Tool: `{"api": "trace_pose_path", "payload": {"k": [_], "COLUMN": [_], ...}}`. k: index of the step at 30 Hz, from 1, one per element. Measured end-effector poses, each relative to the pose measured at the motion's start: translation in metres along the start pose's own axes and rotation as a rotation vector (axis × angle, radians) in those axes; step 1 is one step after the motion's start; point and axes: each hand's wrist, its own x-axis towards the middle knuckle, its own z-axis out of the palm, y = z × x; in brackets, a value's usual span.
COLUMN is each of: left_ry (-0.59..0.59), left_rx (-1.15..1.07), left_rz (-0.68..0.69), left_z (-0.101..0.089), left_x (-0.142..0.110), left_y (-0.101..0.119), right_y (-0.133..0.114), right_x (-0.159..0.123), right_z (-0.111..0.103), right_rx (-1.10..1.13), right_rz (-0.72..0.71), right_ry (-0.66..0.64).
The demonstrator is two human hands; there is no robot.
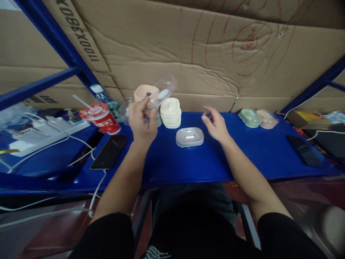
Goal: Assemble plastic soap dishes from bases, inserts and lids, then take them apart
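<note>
My left hand (144, 120) is raised at the left of the stacks, its fingers pinched on a clear plastic bag (170, 83) with a white oval label; the bag is blurred. Behind that hand, a peach dish (142, 92) is partly hidden. A stack of several cream dishes (171, 114) stands just right of it. On the blue table lies a lilac-grey soap dish (189, 137) with a small pale oblong mark in its middle. To the right of this dish hovers my right hand (215, 124), fingers apart and holding nothing.
A green dish (250, 118) and a pink dish (267, 119), seemingly in clear wrap, lie at the back right. Phones (109, 151) (304, 150) lie on both sides. A red cup (104, 120), a bottle (100, 94) and a power strip (51, 135) with cables are at left.
</note>
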Motion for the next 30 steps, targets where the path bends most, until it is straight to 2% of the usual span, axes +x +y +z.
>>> {"api": "trace_pose_path", "payload": {"k": [2, 4, 6, 8, 10, 12, 17, 20, 26, 30], "left_ry": [-0.134, -0.29, -0.444, -0.533, -0.574, -0.651, -0.916, -0.994, -1.075, -1.118], "left_rx": [-0.057, -0.08, -0.047, 0.013, 0.045, 0.027, 0.014, 0.076, 0.09, 0.056], "left_rz": [0.059, 0.076, 0.026, -0.077, -0.168, -0.202, -0.115, -0.063, -0.075, -0.127], "left_z": [0.006, 0.01, 0.012, 0.014, 0.015, 0.017, 0.022, 0.026, 0.027, 0.026], "left_x": [-0.009, -0.016, -0.022, -0.025, -0.026, -0.026, -0.029, -0.033, -0.034, -0.029], "left_y": [0.014, 0.027, 0.037, 0.043, 0.043, 0.04, 0.032, 0.03, 0.026, 0.022], "right_y": [-0.006, -0.012, -0.018, -0.023, -0.026, -0.027, -0.014, -0.006, -0.005, -0.007], "right_x": [-0.002, -0.004, -0.006, -0.008, -0.009, -0.008, -0.001, 0.003, 0.005, 0.004], "right_z": [-0.002, -0.004, -0.006, -0.007, -0.007, -0.004, 0.002, 0.003, 0.005, 0.006], "right_rx": [0.009, -0.041, -0.116, -0.161, -0.15, -0.113, -0.118, -0.201, -0.289, -0.284], "right_rz": [-0.058, -0.078, -0.048, 0.015, 0.08, 0.137, 0.202, 0.256, 0.382, 0.377], "right_ry": [0.034, -0.011, -0.096, -0.156, -0.171, -0.173, -0.178, -0.252, -0.505, -0.54]}}
